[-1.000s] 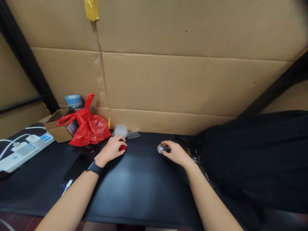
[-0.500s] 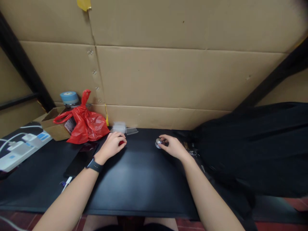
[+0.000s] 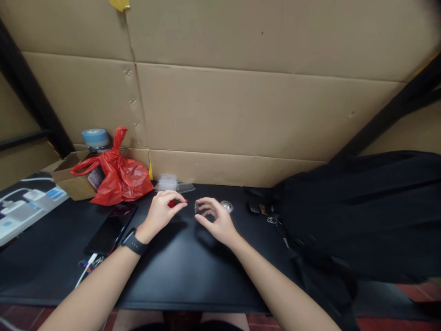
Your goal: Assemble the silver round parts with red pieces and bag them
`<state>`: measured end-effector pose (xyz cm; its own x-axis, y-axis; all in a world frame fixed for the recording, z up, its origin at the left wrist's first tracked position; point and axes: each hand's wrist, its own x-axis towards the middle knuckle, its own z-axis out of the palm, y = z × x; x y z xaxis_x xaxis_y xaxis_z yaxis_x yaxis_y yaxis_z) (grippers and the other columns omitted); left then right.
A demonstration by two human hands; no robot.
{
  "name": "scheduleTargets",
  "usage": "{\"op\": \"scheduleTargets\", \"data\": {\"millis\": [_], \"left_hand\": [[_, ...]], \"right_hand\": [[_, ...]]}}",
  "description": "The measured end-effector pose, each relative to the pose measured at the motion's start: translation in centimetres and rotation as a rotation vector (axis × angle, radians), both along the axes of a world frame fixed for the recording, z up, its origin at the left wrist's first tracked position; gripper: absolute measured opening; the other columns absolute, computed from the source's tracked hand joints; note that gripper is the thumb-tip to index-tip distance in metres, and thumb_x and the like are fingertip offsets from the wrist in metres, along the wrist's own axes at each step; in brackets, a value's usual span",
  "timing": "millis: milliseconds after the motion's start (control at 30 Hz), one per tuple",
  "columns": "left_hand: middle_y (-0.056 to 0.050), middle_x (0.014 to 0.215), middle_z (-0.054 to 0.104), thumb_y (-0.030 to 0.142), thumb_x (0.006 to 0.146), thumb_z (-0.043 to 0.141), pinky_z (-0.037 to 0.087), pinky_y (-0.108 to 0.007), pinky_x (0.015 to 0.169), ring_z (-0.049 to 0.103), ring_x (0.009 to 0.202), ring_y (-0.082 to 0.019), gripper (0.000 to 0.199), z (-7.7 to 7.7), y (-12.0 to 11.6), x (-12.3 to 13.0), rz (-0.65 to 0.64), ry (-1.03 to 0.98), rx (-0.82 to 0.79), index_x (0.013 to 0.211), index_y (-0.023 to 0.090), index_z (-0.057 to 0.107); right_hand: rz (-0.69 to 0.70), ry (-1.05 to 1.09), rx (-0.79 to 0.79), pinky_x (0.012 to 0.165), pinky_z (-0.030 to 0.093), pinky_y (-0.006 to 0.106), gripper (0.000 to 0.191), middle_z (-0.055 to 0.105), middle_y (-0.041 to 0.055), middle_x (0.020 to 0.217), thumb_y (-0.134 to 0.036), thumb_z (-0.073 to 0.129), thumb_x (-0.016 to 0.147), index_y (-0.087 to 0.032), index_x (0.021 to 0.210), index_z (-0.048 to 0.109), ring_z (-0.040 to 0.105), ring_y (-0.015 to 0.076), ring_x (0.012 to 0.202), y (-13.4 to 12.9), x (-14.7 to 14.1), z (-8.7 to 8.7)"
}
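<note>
My left hand (image 3: 164,212), with a dark watch on its wrist, is closed around a small red item (image 3: 172,202) that looks like a bunched cord or beads. A bit of red shows past the fingertips. Close by on the right, my right hand (image 3: 216,218) pinches a thin, clear, round-rimmed piece (image 3: 196,207) held on edge. The two hands are slightly apart above the black table. Just behind the right hand, a clear, shiny round shell (image 3: 226,206) lies on the tabletop.
Clear plastic pieces (image 3: 168,182) lie by the cardboard wall (image 3: 220,110). On the left are a red plastic bag (image 3: 119,179), a cardboard box (image 3: 76,181), a phone (image 3: 108,230) and a power strip (image 3: 31,211). A black bag (image 3: 361,211) and keys (image 3: 272,220) occupy the right.
My right hand has moved left towards my left hand, carrying the thin round piece. The clear round shell stays on the table where the right hand was.
</note>
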<state>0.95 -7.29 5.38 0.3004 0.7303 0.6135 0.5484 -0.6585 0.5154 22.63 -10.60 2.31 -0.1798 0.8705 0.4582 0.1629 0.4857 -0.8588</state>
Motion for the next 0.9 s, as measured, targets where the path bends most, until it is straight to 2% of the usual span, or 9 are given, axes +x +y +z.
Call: {"op": "scheduleTargets", "data": {"millis": [233,467,667,800,900], "left_hand": [[-0.002,0.092,0.076,0.026,0.091,0.065,0.048,-0.033,0.090,0.068,0.092,-0.019,0.012,-0.3,-0.6,1.1,-0.166,-0.057,-0.046,0.086,0.024,0.075],[0.000,0.091,0.074,0.024,0.089,0.064,0.045,-0.033,0.089,0.067,0.086,-0.017,0.003,-0.2,-1.7,1.9,-0.098,-0.015,-0.098,0.090,0.022,0.066],[0.000,0.091,0.073,0.025,0.089,0.062,0.045,-0.033,0.089,0.067,0.087,-0.018,0.005,-0.1,-1.9,2.0,-0.078,-0.009,-0.089,0.093,0.022,0.062],[0.000,0.090,0.073,0.024,0.088,0.063,0.045,-0.033,0.090,0.068,0.088,-0.018,0.005,-0.2,-1.8,1.9,-0.088,-0.030,-0.103,0.092,0.022,0.061],[0.000,0.090,0.072,0.023,0.086,0.064,0.047,-0.031,0.088,0.068,0.088,-0.018,0.007,-0.2,-1.9,2.2,-0.129,-0.130,-0.176,0.091,0.022,0.059]], "right_hand": [[-0.013,0.043,0.037,0.082,0.058,0.037,0.044,0.067,0.0102,0.121,-0.033,0.074,0.082,-0.025,0.121,0.056,0.069,0.0220,0.103,-0.7,-1.0,0.1],[-0.025,0.011,0.085,0.084,0.058,0.037,0.045,0.067,0.0097,0.121,-0.031,0.075,0.082,-0.025,0.123,0.056,0.069,0.0218,0.103,-0.9,-0.6,0.4],[-0.018,-0.007,0.104,0.086,0.057,0.039,0.047,0.069,0.0089,0.120,-0.029,0.075,0.082,-0.026,0.126,0.057,0.068,0.0232,0.108,-1.0,-0.5,0.5],[-0.011,0.001,0.101,0.086,0.058,0.039,0.048,0.068,0.0094,0.122,-0.031,0.075,0.082,-0.026,0.126,0.057,0.068,0.0237,0.108,-1.0,-0.6,0.5],[-0.012,-0.003,0.101,0.085,0.058,0.039,0.048,0.068,0.0095,0.122,-0.032,0.076,0.081,-0.027,0.125,0.057,0.068,0.0244,0.110,-1.0,-0.6,0.5]]}}
